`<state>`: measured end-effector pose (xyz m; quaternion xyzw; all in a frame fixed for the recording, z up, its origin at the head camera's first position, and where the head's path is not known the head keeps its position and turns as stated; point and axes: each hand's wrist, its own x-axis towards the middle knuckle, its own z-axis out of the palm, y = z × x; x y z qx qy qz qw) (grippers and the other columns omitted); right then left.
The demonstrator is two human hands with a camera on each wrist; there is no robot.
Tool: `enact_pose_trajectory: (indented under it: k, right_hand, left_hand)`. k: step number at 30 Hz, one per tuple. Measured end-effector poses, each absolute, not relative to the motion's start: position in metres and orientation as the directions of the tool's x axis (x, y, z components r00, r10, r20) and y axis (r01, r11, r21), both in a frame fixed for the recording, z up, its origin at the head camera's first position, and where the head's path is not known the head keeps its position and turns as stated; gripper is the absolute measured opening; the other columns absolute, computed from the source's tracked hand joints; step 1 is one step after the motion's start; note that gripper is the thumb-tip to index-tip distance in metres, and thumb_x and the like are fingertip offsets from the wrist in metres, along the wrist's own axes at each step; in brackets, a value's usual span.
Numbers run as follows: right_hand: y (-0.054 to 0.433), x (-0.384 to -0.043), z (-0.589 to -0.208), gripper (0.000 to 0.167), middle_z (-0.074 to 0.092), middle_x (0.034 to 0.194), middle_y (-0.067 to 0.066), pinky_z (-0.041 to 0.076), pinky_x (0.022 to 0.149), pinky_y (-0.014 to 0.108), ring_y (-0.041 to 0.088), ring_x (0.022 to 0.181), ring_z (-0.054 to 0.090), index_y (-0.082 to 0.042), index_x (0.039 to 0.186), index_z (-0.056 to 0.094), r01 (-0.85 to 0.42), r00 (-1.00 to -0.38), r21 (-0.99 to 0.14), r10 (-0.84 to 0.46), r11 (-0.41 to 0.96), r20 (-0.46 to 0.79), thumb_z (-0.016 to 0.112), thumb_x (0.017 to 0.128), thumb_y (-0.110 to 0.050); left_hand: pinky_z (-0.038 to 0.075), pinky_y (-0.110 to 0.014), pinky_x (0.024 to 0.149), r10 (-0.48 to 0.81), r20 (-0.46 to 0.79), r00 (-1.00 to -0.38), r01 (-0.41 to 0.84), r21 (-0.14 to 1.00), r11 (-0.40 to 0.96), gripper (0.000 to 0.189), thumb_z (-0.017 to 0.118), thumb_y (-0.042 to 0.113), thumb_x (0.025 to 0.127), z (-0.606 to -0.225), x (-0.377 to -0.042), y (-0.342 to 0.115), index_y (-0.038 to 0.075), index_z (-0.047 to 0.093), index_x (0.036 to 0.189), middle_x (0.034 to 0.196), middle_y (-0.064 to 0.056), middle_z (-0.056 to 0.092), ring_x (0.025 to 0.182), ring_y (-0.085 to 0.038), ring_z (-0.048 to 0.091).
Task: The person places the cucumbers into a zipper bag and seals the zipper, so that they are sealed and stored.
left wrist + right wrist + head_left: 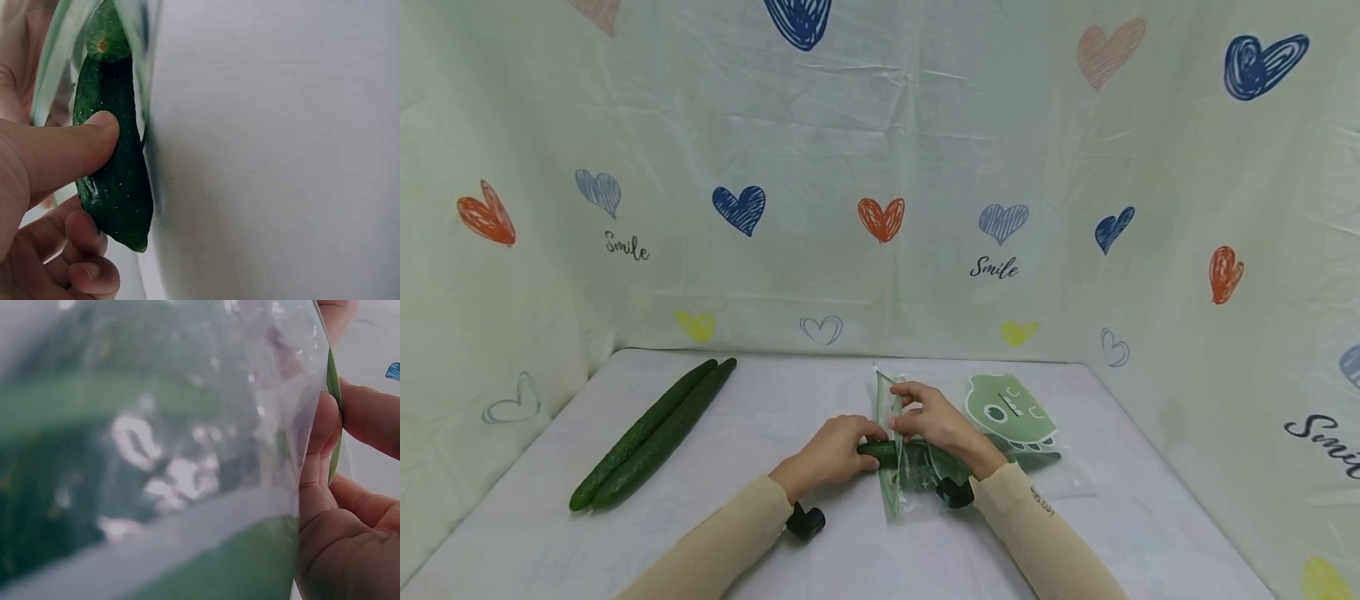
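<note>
Lying nearest are two beige sleeves (730, 533), with a small black device (806, 523) beneath the left wrist and another black device (955, 493) by the right. The left hand (835, 446) pinches a dark green cucumber (115, 194), thumb across it and fingers curled near its outer tip; the rest runs into the mouth of a printed clear bag (1011, 412). The right hand (936, 417) nips that bag's green-edged opening between thumb and fingers, and both bag and held cucumber are right of centre on the table. Filling the bag looks roughly midway: in the left wrist view another cucumber's end (103, 37) sits inside the mouth, the gripped one is only partly in, and the opening is not yet sealed. Two more cucumbers (655, 442) lie side by side, touching, well off to the left; whether they belong in the bag, I cannot tell. Between them and the left hand stretches white tabletop (752, 425), roomy enough for sideways movement, whereas the bag's far corner lies near the back edge (820, 356). Beyond hangs a heart-printed backdrop (812, 275), closing off the rear.
</note>
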<state>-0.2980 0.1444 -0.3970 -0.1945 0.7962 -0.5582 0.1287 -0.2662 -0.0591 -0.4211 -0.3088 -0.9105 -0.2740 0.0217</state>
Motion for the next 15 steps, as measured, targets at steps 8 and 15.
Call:
enact_pose_trajectory:
  k: [8,15]
  right_hand:
    - [0.144,-0.299,-0.396,0.057,0.043,0.116,0.021,0.052,0.064,0.036,0.019,0.075,0.059,0.003,0.137,0.044,-0.155,-0.893,-0.939,-0.45,0.308,-0.001,0.068,0.086,-0.004]
    - [0.145,-0.3,-0.398,0.056,0.043,0.117,0.021,0.052,0.064,0.036,0.019,0.076,0.06,0.004,0.137,0.044,-0.153,-0.892,-0.941,-0.452,0.302,0.0,0.067,0.086,-0.005]
  left_hand:
    - [0.048,-0.036,0.079,0.546,0.162,-0.822,0.543,0.513,0.665,0.031,0.079,0.01,0.075,-0.42,-0.266,-0.071,0.011,0.07,0.106,0.096,0.001,0.065,0.091,-0.017,0.06]
    - [0.045,-0.028,0.064,0.524,0.119,-0.843,0.492,0.563,0.664,0.028,0.076,0.007,0.078,-0.425,-0.264,-0.086,0.012,0.069,0.104,0.085,0.004,0.062,0.072,-0.009,0.053]
